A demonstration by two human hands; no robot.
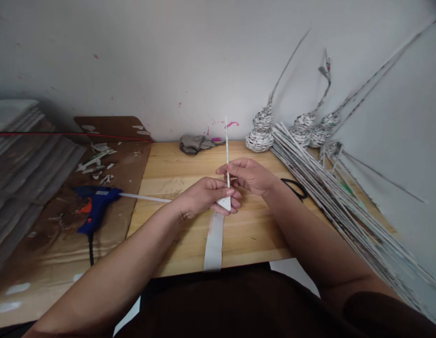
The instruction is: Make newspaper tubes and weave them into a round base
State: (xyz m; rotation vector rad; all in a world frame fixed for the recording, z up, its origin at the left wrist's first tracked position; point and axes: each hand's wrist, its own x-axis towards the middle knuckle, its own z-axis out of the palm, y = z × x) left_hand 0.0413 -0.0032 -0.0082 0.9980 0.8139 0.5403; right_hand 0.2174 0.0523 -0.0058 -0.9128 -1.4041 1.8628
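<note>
A thin rolled paper tube (pixel 227 143) stands upright between my hands, above the middle of the wooden table. My left hand (pixel 211 193) is closed on its lower end, thumb on top, where a small white flap of paper (pixel 225 203) spreads out over the fingers. Higher up, my right hand (pixel 248 175) pinches the same tube between thumb and fingers. Below my left hand a white paper strip (pixel 214 244) lies on the table and runs to its front edge. Whether the flap joins this strip is hidden by my fingers.
On the left, a blue glue gun (pixel 100 209) with a white glue stick lies on stained cardboard (pixel 131 162), beside stacked paper (pixel 24 188). Paper tubes (pixel 330 206), black-handled scissors (pixel 296 188) and woven paper forms (pixel 260 134) are on the right. A grey cloth (pixel 195 143) lies near the wall.
</note>
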